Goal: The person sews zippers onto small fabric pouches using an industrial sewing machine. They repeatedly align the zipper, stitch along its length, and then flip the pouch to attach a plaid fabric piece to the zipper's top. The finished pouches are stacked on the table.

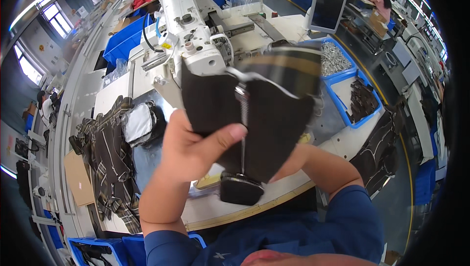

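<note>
Held up in front of me is a dark brown fabric panel (274, 133) with a silver zipper (243, 119) down its middle and a pale cut edge along its top. My left hand (193, 143) grips its left side, with the thumb pressed on the front beside the zipper. Behind the panel's lower right side goes my right hand (288, 162); its fingers are hidden by the cloth. A striped olive and tan fabric part (289, 70) shows above the panel, smeared by motion. Below hangs a small black zippered piece (241, 189).
A white industrial sewing machine (186, 31) stands beyond my hands. Plaid and brown garment pieces (111, 160) lie at the left. Blue trays at the right hold small metal parts (334, 58) and dark fabric pieces (362, 100). A screen (327, 10) stands behind them. People work farther off.
</note>
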Demonstrator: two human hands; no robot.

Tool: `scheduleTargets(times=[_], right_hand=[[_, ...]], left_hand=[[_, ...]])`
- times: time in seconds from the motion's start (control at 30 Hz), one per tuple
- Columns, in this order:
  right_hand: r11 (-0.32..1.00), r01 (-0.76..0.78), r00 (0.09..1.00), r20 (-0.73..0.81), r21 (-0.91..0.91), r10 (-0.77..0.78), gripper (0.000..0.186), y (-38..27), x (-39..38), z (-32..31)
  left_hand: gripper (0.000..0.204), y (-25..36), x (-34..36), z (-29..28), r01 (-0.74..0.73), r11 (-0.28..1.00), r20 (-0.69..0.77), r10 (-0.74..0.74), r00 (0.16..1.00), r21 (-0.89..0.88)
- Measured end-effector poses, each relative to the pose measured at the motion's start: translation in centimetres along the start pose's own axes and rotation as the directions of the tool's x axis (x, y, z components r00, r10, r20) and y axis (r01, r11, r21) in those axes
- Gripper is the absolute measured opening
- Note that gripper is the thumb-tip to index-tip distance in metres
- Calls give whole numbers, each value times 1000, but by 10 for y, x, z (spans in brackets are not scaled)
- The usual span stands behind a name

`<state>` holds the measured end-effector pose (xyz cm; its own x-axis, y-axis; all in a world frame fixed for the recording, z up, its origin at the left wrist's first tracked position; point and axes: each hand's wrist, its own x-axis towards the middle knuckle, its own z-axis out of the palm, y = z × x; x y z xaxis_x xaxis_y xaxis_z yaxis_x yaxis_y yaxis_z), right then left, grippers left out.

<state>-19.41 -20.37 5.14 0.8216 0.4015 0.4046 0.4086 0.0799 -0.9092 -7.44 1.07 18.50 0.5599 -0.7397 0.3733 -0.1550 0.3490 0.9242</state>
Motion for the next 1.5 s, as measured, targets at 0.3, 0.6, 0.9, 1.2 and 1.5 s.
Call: scheduleTargets(times=[0.3, 0.6, 0.9, 1.2, 1.5], right_hand=[[988, -153, 988, 5, -19, 153, 60, 18, 9, 30], [863, -439, 881, -72, 250, 468, 55, -2, 0, 58], [880, -451, 765, -443, 148, 467, 36, 30, 30, -15], [989, -120, 811, -566, 83, 146, 19, 15, 83, -20], [992, -80, 780, -614, 95, 122, 22, 0, 75, -34]], left_hand=[[40, -19, 8, -21, -197, 957, -326, 121, 938, -212], [29, -38, 7, -47, -39, 977, -380, -45, 924, -211], [18, -121, -5, -47, 265, 951, -140, -288, 947, -162], [28, -116, -8, -44, 174, 979, -247, -196, 949, -105], [35, -120, -15, -37, 303, 951, -54, -306, 951, -55]])
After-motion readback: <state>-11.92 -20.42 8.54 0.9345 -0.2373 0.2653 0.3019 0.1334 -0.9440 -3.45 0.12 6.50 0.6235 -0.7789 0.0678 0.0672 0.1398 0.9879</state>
